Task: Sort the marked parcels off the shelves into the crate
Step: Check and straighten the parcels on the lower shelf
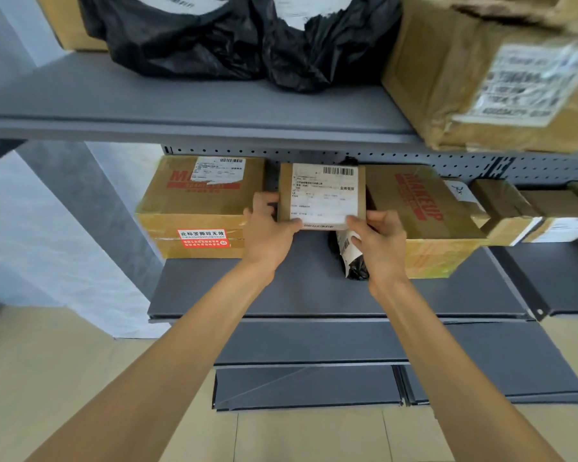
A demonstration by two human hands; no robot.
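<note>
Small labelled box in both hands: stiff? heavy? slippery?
Likely stiff: the small cardboard box shows flat faces between the left hand and right hand. Probably light, since both only pinch its edges. Its shipping label could be slick.

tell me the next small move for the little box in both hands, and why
Probably draw the small box straight back: the left hand and right hand already grip its near corners, and it is in the gap between the left carton and right carton, so sideways room looks tight.
</note>
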